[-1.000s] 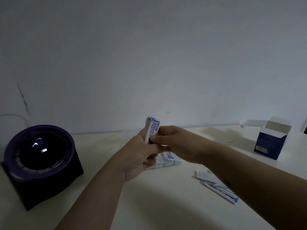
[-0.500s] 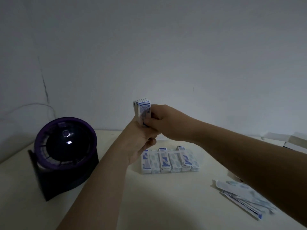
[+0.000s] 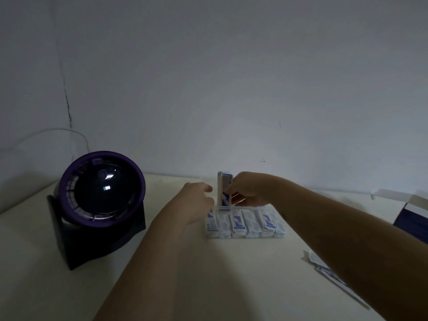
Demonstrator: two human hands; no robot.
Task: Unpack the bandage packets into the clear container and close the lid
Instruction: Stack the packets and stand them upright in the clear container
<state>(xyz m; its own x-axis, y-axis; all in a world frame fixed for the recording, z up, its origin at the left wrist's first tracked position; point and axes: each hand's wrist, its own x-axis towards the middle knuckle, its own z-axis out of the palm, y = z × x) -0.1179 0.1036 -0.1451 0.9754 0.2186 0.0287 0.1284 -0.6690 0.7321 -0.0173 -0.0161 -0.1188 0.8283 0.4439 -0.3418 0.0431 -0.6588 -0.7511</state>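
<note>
Bandage packets (image 3: pixel 224 193) in a small upright stack were pinched by the right hand (image 3: pixel 247 191) just above the far left end of the clear container (image 3: pixel 245 237), which sat on the tabletop (image 3: pixel 231 279). A row of packets (image 3: pixel 238 222) already lay side by side inside it, so much of the unpacking looked done. The left hand (image 3: pixel 194 205) hovered close beside the stack, fingers loosely curled and apparently holding nothing. The opened box (image 3: pixel 412 214) stood well apart at the right, and loose strips (image 3: pixel 328 269) lay near the right forearm. By my judgement the held stack had yet to go in, and closing remained; no lid could be made out.
</note>
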